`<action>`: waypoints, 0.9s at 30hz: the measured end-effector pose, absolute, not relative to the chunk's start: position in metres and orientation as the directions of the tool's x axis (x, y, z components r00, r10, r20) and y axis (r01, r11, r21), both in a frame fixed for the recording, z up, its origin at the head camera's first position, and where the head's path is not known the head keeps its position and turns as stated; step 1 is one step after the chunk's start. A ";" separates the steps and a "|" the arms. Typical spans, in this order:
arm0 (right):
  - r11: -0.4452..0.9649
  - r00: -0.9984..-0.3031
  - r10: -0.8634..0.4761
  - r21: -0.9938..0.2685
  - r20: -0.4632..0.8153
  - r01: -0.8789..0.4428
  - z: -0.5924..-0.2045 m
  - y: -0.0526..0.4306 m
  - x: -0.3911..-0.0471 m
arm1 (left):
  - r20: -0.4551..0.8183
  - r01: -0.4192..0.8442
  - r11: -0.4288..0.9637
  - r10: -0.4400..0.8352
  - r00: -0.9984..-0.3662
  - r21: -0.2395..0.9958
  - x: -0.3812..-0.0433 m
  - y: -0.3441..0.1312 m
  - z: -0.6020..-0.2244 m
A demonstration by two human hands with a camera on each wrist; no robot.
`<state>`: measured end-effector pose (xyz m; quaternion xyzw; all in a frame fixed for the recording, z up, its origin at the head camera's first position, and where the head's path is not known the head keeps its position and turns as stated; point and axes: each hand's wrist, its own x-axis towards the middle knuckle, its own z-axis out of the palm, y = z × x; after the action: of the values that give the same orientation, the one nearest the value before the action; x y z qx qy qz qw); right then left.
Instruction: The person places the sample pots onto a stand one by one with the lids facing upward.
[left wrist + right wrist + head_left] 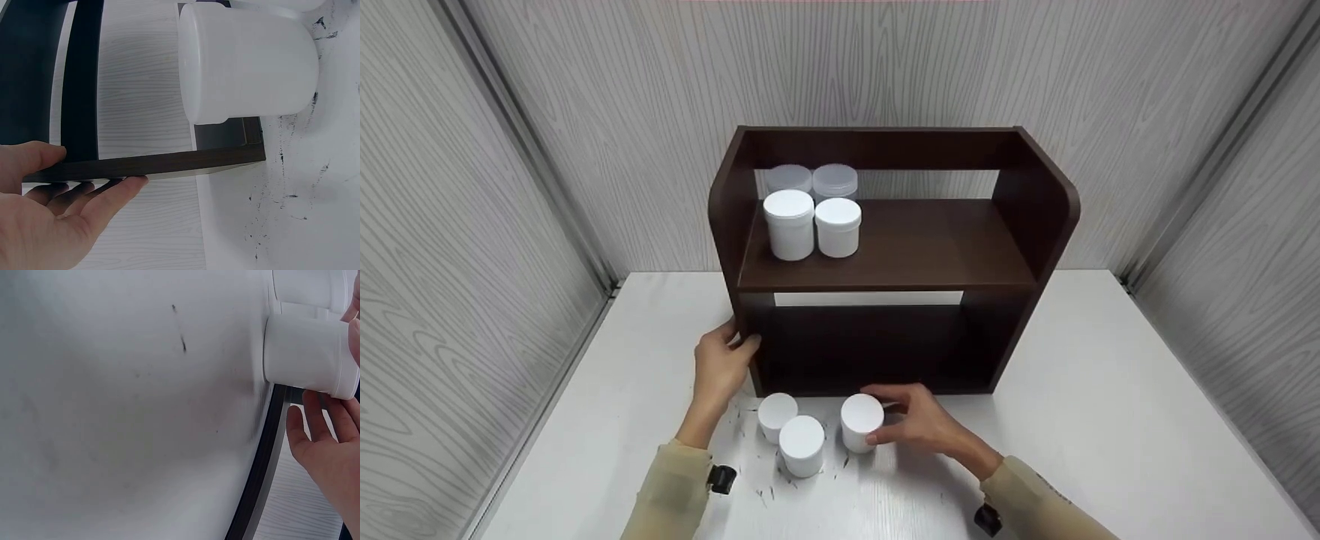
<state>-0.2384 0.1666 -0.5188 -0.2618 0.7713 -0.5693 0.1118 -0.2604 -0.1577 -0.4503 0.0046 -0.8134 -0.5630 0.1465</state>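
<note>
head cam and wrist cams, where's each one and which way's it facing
Head: head-worn, facing forward and down at the shelf; left hand, right hand and sleeves show.
Left wrist: on that wrist, facing the shelf's side; left hand shows.
Right wrist: on that wrist, facing the tabletop and a white jar; right hand shows.
Shared: head and left wrist show the left hand gripping the shelf.

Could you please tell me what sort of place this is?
Probably a small work booth: pale grained panels stand on three sides of a white table, which bears a dark shelf.
</note>
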 end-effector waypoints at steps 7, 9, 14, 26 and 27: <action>0.191 -0.831 -0.540 -0.941 0.135 -0.278 -0.520 0.166 -0.240 | 0.249 0.172 0.367 -0.171 -0.953 0.914 -0.261 -0.157 -0.451; 0.184 -0.828 -0.543 -0.943 0.137 -0.276 -0.520 0.165 -0.240 | 0.255 0.177 0.377 -0.170 -0.952 0.909 -0.261 -0.157 -0.451; 0.185 -0.832 -0.540 -0.946 0.128 -0.265 -0.522 0.165 -0.240 | 0.257 0.176 0.388 -0.169 -0.951 0.905 -0.260 -0.156 -0.453; 0.175 -0.851 -0.512 -0.957 0.113 -0.233 -0.523 0.163 -0.236 | 0.241 0.160 0.378 -0.178 -0.954 0.912 -0.260 -0.156 -0.451; 0.171 -0.851 -0.512 -0.957 0.115 -0.233 -0.522 0.163 -0.236 | 0.241 0.160 0.379 -0.177 -0.954 0.911 -0.260 -0.156 -0.451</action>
<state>-0.2356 0.1631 -0.5225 -0.2462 0.7562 -0.5948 0.1175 -0.2595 -0.1563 -0.4506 0.0053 -0.8165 -0.5572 0.1512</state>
